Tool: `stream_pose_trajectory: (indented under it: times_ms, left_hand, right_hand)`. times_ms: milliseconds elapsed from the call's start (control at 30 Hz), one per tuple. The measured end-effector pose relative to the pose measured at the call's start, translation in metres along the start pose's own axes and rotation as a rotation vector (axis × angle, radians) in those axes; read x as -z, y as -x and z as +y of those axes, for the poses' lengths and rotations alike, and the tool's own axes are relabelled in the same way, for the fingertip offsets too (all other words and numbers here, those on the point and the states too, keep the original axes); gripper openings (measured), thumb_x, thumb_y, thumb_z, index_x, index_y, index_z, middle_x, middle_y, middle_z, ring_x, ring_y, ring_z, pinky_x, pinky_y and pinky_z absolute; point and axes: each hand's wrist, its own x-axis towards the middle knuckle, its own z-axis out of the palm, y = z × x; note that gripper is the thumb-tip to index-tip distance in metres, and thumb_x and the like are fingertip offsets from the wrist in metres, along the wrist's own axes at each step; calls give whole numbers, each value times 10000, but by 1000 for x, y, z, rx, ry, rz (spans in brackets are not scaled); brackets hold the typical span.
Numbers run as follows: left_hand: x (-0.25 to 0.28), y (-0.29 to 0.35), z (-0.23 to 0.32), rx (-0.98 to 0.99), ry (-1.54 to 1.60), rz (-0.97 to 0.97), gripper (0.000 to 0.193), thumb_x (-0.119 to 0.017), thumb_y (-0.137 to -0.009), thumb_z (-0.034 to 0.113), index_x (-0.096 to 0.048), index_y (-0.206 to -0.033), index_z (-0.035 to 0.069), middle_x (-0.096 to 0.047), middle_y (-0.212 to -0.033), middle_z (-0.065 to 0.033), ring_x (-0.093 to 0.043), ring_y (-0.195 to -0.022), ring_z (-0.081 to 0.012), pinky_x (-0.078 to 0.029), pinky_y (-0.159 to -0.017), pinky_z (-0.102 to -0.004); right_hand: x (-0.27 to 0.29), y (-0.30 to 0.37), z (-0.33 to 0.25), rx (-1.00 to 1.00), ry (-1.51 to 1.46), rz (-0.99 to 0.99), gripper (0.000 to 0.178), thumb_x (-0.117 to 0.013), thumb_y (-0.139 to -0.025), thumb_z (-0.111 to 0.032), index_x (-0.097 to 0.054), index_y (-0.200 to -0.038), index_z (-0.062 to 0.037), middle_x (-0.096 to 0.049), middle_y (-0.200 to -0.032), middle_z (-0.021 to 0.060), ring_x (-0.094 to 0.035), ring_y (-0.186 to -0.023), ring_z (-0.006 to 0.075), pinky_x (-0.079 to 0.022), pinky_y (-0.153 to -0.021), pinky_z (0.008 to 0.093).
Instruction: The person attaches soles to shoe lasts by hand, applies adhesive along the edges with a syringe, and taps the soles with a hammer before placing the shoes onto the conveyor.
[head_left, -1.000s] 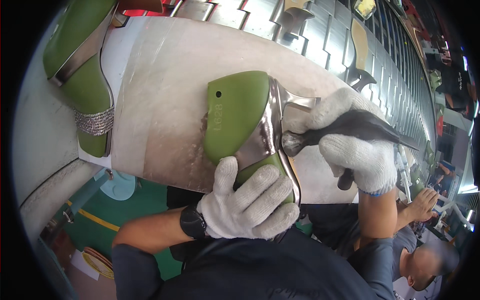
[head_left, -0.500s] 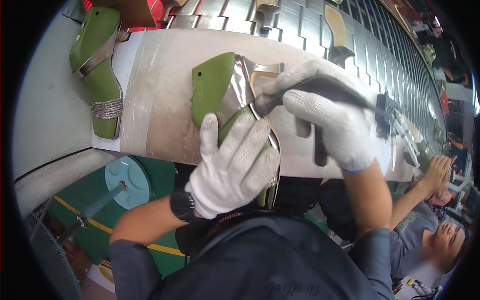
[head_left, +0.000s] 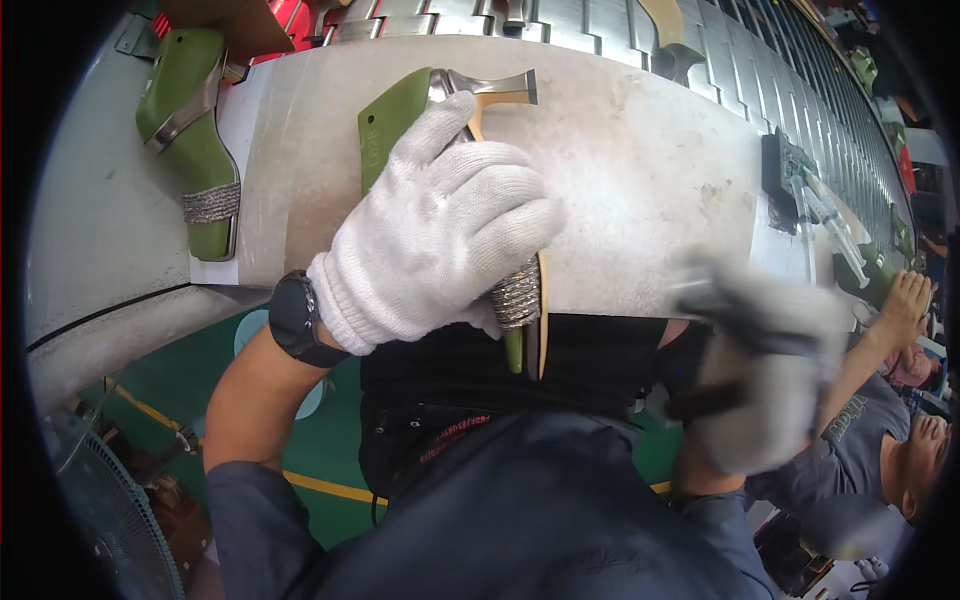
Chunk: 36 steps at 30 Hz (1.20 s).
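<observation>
A high-heeled sandal on a green shoe last lies over the front edge of the pale worktable. Its heel points right, and a glittery braided strap wraps the toe end, which juts past the edge. My gloved left hand lies across the sandal's middle with its fingers curled round it, hiding much of the metallic strap. Off to the right, over the table's front edge, my gloved right hand grips dark pincers; both are smeared by motion.
Another sandal on a green last stands at the left. At the table's right end are a dark block and syringes. Beyond runs a metal slat conveyor with a sandal part. A co-worker's hand shows at far right.
My right hand has pulled away from the sandal toward the lower right with the pincers. My left hand has moved up and curled over the sandal, which has shifted slightly left and away.
</observation>
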Motion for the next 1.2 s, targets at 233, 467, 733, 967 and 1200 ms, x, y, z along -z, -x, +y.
stream_pose_trajectory:
  times_ms: [233, 467, 733, 967, 1200]
  left_hand:
    - [6, -6, -5, -1, 5, -59, 804, -980, -550, 166, -656, -1285, 139, -725, -1222, -83, -710, -1219, -334, -353, -1277, -642]
    - [-1, -5, -3, 0, -18, -7, 814, -970, -549, 139, -661, -1302, 138, -725, -1202, -82, -712, -1215, -333, -359, -1273, -632]
    - [-2, -7, -3, 26, -38, 6, 923, -998, -434, 154, -677, -1300, 148, -717, -1182, -79, -717, -1194, -315, -395, -1251, -627]
    - [-7, -3, -2, 49, -22, 78, 947, -1003, -389, 192, -694, -1283, 144, -711, -1180, -79, -715, -1195, -315, -398, -1259, -621]
    - [-12, 1, -6, 38, 5, 115, 928, -996, -395, 274, -696, -1264, 147, -706, -1190, -60, -702, -1221, -303, -401, -1257, -608]
  right_hand:
    - [-2, -38, 17, 131, 293, -462, 358, -750, -1010, -68, -668, -1335, 59, -782, -1249, 215, -773, -1143, 275, -617, -1011, 396]
    - [-2, -16, -7, 21, 477, -509, 484, -812, -951, -261, -704, -1352, -11, -760, -1232, 183, -715, -1197, 286, -547, -1073, 424]
    - [21, -105, 24, 910, 1158, -303, 273, -727, -919, 68, -746, -1184, 5, -778, -1147, 150, -773, -1040, 254, -607, -911, 349]
    - [-23, -61, -9, 642, 982, -584, 259, -838, -816, 50, -806, -1052, -53, -804, -1012, 117, -791, -932, 269, -602, -842, 364]
    - [-37, -60, -14, 830, 1229, -714, 279, -876, -769, 33, -774, -1014, -54, -765, -968, 94, -743, -850, 300, -584, -758, 402]
